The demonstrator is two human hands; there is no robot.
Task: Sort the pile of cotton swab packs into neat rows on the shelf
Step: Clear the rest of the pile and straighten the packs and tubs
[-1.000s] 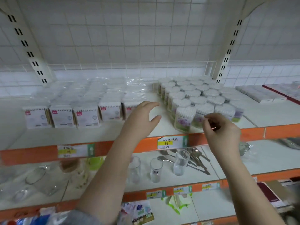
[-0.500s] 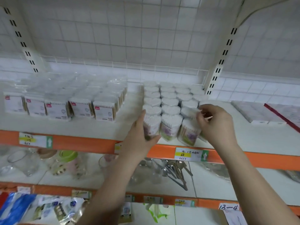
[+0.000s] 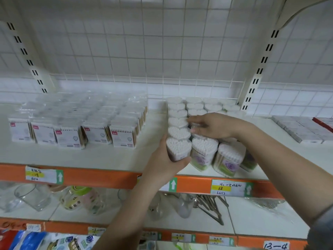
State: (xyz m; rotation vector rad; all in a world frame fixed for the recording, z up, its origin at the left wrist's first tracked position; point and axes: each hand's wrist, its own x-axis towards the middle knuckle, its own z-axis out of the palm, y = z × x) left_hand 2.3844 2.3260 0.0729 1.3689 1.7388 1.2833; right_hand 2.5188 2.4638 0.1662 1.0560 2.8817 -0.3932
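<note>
— Shelf (image 3: 100, 157) first: what is it like?

— White board with an orange front edge (image 3: 100, 175) carrying price tags (image 3: 44, 174). Behind it runs a white wire grid (image 3: 144, 51) over white tiles, with two slotted uprights (image 3: 255, 76).

— Where are the swab packs?

— Heart-shaped packs (image 3: 177, 121) stand in rows on the shelf, right of its middle, reaching back to the grid. Left of them, well apart, sit flat boxed packs (image 3: 72, 123) in rows.

— And the hands?

— Left hand (image 3: 165, 163) grips the front heart pack (image 3: 178, 148) at the shelf's edge, thumb under it, fingers round its left side. Right hand (image 3: 214, 126) lies over the second row with fingers fairly straight, tips touching the pack tops; whether it pinches anything I cannot tell.

— Below the shelf?

— A lower board holds glass jars (image 3: 32, 197), and spoons (image 3: 207, 204) lie under the heart packs.
</note>
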